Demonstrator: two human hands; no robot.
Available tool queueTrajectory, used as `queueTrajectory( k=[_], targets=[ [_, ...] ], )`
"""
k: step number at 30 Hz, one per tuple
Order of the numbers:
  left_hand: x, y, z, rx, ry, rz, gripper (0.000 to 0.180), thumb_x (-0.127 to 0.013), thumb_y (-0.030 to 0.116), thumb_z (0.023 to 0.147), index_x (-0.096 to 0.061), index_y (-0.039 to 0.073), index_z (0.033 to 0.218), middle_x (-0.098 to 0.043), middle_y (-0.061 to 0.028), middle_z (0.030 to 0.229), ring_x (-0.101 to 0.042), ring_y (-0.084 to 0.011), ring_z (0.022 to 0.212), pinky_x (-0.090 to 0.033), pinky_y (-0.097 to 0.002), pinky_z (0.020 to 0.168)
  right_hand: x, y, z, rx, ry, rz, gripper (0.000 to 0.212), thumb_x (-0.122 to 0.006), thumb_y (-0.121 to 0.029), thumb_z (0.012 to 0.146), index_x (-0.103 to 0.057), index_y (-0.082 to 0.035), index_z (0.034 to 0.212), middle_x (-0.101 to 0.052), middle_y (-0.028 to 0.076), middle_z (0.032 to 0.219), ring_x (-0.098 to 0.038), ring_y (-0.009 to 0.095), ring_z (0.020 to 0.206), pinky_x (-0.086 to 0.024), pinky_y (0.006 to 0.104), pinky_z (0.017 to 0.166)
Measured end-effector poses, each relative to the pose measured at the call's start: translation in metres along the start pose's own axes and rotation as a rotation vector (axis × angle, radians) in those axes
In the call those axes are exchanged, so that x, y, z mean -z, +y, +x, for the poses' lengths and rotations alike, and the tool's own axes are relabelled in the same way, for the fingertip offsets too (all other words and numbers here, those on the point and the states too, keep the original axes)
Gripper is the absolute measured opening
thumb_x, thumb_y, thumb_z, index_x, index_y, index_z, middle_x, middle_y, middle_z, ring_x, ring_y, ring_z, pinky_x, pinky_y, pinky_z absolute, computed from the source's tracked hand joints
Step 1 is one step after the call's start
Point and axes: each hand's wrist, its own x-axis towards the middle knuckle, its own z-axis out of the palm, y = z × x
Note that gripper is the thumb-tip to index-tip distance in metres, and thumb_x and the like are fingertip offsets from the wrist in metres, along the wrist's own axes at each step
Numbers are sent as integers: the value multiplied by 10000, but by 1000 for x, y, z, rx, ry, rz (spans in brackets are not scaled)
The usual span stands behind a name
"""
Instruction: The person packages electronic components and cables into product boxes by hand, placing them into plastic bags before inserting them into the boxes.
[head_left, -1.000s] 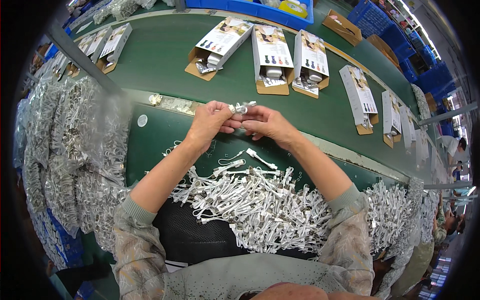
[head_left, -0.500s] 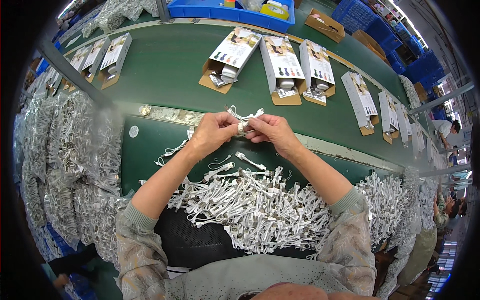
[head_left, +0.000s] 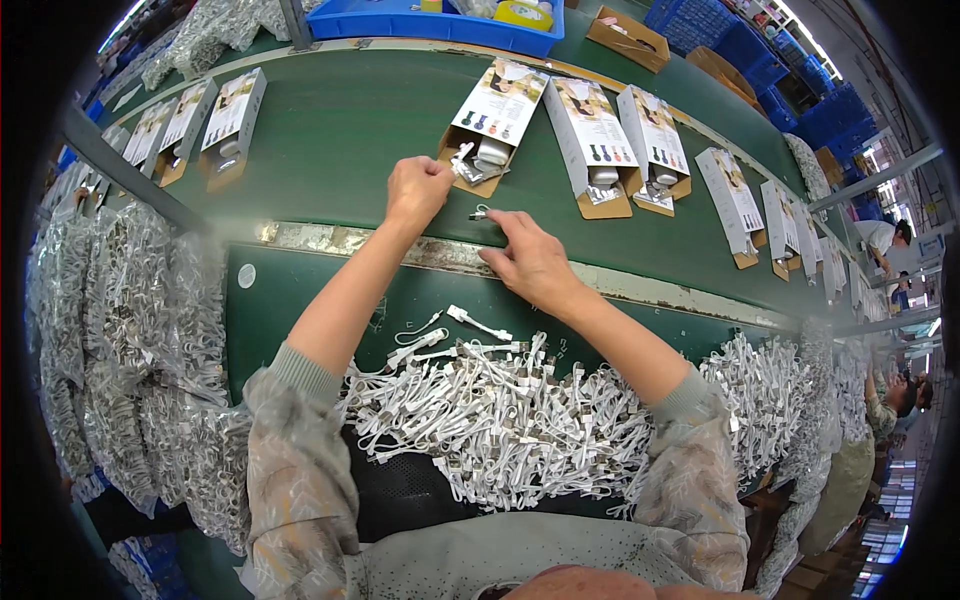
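Observation:
My left hand [head_left: 418, 192] is closed at the mouth of an open white box [head_left: 503, 105] on the green belt. From its fingertips a white USB cable [head_left: 461, 154] sticks out over the opening, beside a white part and a silvery packet inside. Nearer to me, my right hand [head_left: 535, 262] hovers above the belt's metal edge. Its fingertips are at a short USB cable [head_left: 480, 213] with a metal plug, which they seem to hold; their exact grip is partly hidden. Below my forearms lies a large heap of white USB cables [head_left: 500, 410].
More open boxes [head_left: 592, 130] stand along the belt, right and left. Clear bags of cables [head_left: 150, 320] pile up at my left. A blue tray [head_left: 400, 22] sits beyond the belt, and a slanted metal post [head_left: 130, 170] rises at left. People work far right.
My hands were together over the belt's edge, holding cables. They have parted: the left moved forward to the box with a cable, the right stayed nearer me. Loose cables by my left forearm no longer show.

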Motion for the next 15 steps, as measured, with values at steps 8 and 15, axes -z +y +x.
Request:
queueTrajectory(
  k=[8, 15],
  targets=[
    [-7, 4, -30, -328, -182, -4, 266, -590, 131, 800, -619, -55, 988, -665, -140, 843, -633, -192, 795, -489, -310, 735, 22, 53, 5, -197, 198, -222, 315, -651, -114, 764, -537, 13, 1029, -606, 145, 735, -600, 330, 720, -464, 420, 682],
    [37, -19, -65, -215, -254, -37, 208, -562, 102, 834, -620, -60, 951, -634, -55, 762, -564, -100, 688, -462, -246, 658, 84, 72, -12, -384, 186, -344, 200, -650, -249, 753, -669, -50, 749, -642, 171, 749, -618, 346, 756, -480, 437, 715]
  ],
)
